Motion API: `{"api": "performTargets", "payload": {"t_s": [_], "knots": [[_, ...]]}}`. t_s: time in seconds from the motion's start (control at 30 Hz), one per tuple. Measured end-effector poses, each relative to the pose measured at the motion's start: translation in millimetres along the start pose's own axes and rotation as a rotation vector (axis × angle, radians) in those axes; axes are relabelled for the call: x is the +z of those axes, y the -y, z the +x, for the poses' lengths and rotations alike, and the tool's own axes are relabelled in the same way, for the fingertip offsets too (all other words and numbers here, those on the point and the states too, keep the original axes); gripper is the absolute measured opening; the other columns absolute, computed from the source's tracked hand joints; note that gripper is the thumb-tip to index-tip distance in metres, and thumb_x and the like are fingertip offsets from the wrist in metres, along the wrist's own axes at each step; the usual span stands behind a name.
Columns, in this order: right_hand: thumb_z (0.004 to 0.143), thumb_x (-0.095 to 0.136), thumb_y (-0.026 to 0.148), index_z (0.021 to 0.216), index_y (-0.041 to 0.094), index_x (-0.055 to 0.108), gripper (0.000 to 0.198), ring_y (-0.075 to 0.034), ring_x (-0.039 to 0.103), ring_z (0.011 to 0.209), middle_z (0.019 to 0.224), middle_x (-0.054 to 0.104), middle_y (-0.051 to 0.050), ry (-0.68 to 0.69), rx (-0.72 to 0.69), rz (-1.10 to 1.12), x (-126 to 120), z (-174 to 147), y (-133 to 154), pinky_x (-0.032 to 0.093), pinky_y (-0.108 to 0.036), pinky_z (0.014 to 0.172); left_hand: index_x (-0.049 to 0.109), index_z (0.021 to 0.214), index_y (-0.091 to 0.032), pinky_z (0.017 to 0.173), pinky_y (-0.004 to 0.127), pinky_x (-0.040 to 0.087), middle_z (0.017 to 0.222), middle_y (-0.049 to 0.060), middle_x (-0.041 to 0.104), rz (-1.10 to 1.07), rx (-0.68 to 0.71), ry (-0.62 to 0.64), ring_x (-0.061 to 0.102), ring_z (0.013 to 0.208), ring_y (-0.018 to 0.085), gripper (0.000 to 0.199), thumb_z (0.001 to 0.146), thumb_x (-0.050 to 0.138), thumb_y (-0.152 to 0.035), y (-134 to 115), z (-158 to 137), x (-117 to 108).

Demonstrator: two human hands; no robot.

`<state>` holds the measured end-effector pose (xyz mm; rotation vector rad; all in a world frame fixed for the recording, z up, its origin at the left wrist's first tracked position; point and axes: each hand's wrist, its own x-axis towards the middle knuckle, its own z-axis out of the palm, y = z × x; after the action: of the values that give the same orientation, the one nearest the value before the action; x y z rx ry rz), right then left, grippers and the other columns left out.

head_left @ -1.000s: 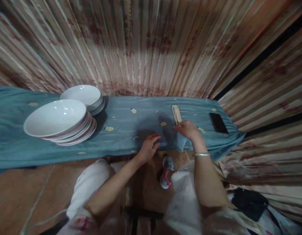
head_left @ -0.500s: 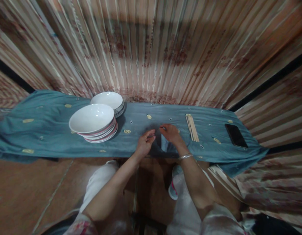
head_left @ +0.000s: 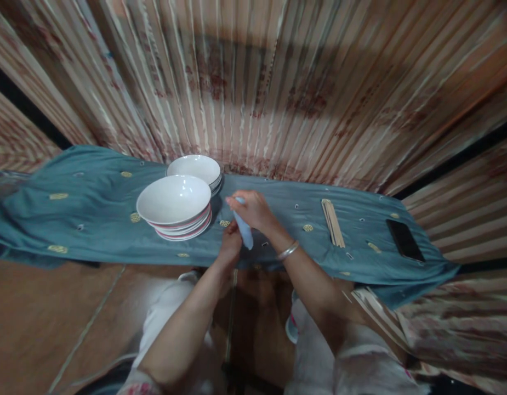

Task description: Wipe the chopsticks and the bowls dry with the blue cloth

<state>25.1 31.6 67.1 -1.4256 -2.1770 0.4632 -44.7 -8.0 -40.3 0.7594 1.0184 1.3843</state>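
Observation:
My right hand point(head_left: 254, 209), with a silver bangle at its wrist, is closed on a light blue cloth point(head_left: 245, 231). The cloth hangs down in a narrow strip from the fingers. Just below and to the left, my left hand point(head_left: 231, 242) is closed beside the cloth, its fingers curled; whether anything is in them is hidden. Close by on the left stands a stack of plates with a large white bowl point(head_left: 175, 198) on top. Behind it sits a second stack of white bowls point(head_left: 194, 169).
A blue-green patterned cloth point(head_left: 101, 214) covers the narrow table. To the right lie a bundle of chopsticks point(head_left: 332, 224) and a black phone point(head_left: 404, 240). A striped curtain point(head_left: 245, 99) hangs behind the table, and dark metal bars point(head_left: 475, 151) flank it.
Both hands have moved left toward the stacked dishes, the blue cloth going along in my right hand. My left hand's fingers have curled in under the right. The view has shifted slightly.

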Motion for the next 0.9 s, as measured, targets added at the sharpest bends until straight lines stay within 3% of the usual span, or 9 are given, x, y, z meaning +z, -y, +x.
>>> {"api": "performTargets", "payload": {"t_s": [0.1, 0.2, 0.33, 0.5, 0.67, 0.9], "knots": [[0.092, 0.050, 0.053, 0.066, 0.018, 0.066, 0.047, -0.017, 0.063, 0.076, 0.068, 0.066, -0.003, 0.052, -0.010, 0.008, 8, 22, 18, 0.040, -0.024, 0.069, 0.062, 0.072, -0.022, 0.078, 0.035, 0.054, 0.075, 0.003, 0.073, -0.036, 0.009, -0.017, 0.070, 0.083, 0.022, 0.005, 0.069, 0.061, -0.018, -5, 0, -4], [0.087, 0.053, 0.060, 0.056, 0.018, 0.060, 0.053, -0.016, 0.059, 0.068, 0.057, 0.056, -0.001, 0.119, -0.034, -0.011, 13, 38, 29, 0.036, -0.023, 0.062, 0.061, 0.070, -0.023, 0.078, 0.034, 0.054, 0.074, 0.002, 0.073, -0.066, 0.018, -0.034, 0.070, 0.083, 0.022, 0.010, 0.067, 0.057, -0.014, -10, 2, -9], [0.079, 0.065, 0.048, 0.051, 0.018, 0.055, 0.042, -0.013, 0.052, 0.061, 0.050, 0.045, 0.003, 0.178, 0.009, 0.001, 14, 50, 36, 0.031, -0.021, 0.055, 0.061, 0.073, -0.022, 0.078, 0.034, 0.054, 0.074, 0.003, 0.073, -0.084, 0.017, -0.039, 0.070, 0.086, 0.024, 0.011, 0.066, 0.056, -0.015, -17, 5, -15], [0.075, 0.064, 0.031, 0.046, 0.018, 0.050, 0.034, -0.009, 0.040, 0.050, 0.044, 0.031, 0.007, 0.183, 0.111, 0.135, 18, 51, 36, 0.027, -0.020, 0.051, 0.059, 0.071, -0.022, 0.079, 0.035, 0.054, 0.071, 0.002, 0.071, -0.095, 0.029, -0.047, 0.069, 0.090, 0.025, 0.006, 0.067, 0.059, -0.017, -25, 6, -17], [0.074, 0.060, 0.033, 0.050, 0.017, 0.053, 0.030, -0.009, 0.042, 0.051, 0.047, 0.038, 0.007, 0.091, 0.191, 0.377, 29, 48, 28, 0.028, -0.019, 0.049, 0.059, 0.072, -0.022, 0.081, 0.035, 0.055, 0.076, 0.002, 0.072, -0.100, 0.057, -0.056, 0.068, 0.097, 0.025, 0.006, 0.068, 0.063, -0.022, -32, 3, -15], [0.070, 0.061, 0.034, 0.052, 0.017, 0.053, 0.027, -0.007, 0.040, 0.048, 0.047, 0.039, 0.009, 0.006, 0.215, 0.545, 29, 42, 29, 0.026, -0.018, 0.045, 0.059, 0.070, -0.021, 0.083, 0.038, 0.057, 0.076, 0.003, 0.073, -0.109, 0.046, -0.068, 0.068, 0.100, 0.027, 0.013, 0.070, 0.069, -0.029, -34, 3, -16]]}}
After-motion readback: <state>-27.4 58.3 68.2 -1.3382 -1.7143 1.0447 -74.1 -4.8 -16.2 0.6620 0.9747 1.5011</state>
